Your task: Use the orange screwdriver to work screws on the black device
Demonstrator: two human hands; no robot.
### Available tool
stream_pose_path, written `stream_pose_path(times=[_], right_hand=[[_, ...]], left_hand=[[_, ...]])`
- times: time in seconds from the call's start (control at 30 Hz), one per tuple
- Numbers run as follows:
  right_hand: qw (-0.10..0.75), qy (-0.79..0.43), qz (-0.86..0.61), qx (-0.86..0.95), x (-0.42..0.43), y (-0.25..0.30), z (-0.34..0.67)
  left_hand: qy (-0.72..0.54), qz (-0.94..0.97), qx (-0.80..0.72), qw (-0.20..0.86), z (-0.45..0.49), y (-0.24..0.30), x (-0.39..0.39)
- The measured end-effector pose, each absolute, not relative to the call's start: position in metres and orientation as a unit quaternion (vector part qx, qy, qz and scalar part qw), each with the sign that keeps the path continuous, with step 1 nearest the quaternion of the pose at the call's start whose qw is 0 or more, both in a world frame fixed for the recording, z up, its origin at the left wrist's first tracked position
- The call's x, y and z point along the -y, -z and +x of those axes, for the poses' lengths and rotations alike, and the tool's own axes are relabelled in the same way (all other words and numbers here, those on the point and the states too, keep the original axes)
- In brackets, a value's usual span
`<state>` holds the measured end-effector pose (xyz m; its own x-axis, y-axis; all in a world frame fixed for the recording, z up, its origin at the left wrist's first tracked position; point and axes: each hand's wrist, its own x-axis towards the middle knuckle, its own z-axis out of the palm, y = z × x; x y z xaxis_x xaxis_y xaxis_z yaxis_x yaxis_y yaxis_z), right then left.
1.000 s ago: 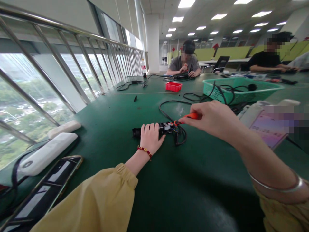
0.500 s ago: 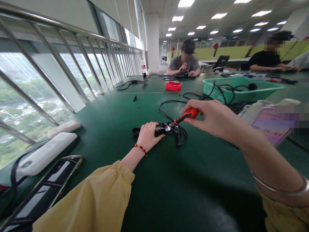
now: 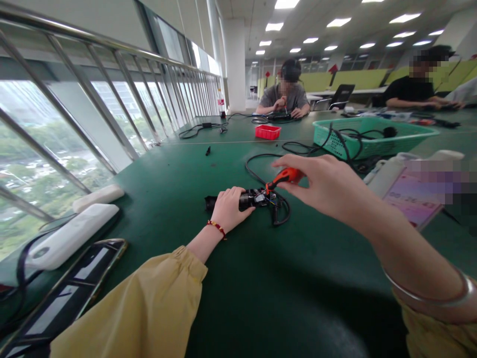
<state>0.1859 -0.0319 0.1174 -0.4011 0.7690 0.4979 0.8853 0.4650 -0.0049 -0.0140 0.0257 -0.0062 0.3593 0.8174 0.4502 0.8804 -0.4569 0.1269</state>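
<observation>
My left hand is closed over a black cylindrical corded device lying on the green table. At its right end the housing is open, showing a silvery part and thin coloured wires. My right hand grips a screwdriver with an orange and black handle between thumb and fingers. The screwdriver slants down to the left, its lower end at the device's open section; whether the tip sits in a screw is too small to tell. A black cord loops beside that end.
A red tray and a green basket with cables stand farther back. A phone leans at right; a dark phone and white power bank lie left, near the railing. Two people sit across the table.
My right hand has shifted slightly left with the screwdriver, whose handle now sits closer to the device. My left hand and the device have stayed in place.
</observation>
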Motion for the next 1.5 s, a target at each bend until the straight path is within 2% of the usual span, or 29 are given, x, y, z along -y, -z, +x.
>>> stream_pose_path(times=[0.17, 0.37, 0.6, 0.77, 0.97, 1.17, 1.37, 1.5], right_hand=[[0.203, 0.176, -0.581, 0.768, 0.0293, -0.1155, 0.1855], [0.215, 0.091, -0.497, 0.836, 0.0259, -0.1179, 0.1925], [0.224, 0.109, -0.555, 0.793, 0.0309, -0.1203, 0.1879], [0.234, 0.049, -0.459, 0.856, 0.0348, -0.1245, 0.187], [0.266, 0.067, -0.53, 0.802, 0.0329, -0.1207, 0.1865], [0.276, 0.031, -0.45, 0.849, 0.0268, -0.1202, 0.1899], [0.273, 0.071, -0.525, 0.803, 0.0292, -0.1179, 0.1864], [0.265, 0.077, -0.477, 0.835, 0.0278, -0.1174, 0.1865]], left_hand=[[0.235, -0.821, 0.517, 0.063, -0.0137, 0.0058, -0.0255], [0.231, -0.817, 0.525, 0.058, -0.0134, 0.0052, -0.0256], [0.234, -0.821, 0.517, 0.058, -0.0133, 0.0052, -0.0255], [0.233, -0.821, 0.519, 0.059, -0.0136, 0.0051, -0.0262], [0.233, -0.82, 0.52, 0.054, -0.012, 0.0044, -0.0248], [0.226, -0.82, 0.522, 0.064, -0.0123, 0.0058, -0.0259], [0.232, -0.819, 0.521, 0.068, -0.0125, 0.006, -0.0259], [0.232, -0.818, 0.523, 0.061, -0.0122, 0.0061, -0.026]])
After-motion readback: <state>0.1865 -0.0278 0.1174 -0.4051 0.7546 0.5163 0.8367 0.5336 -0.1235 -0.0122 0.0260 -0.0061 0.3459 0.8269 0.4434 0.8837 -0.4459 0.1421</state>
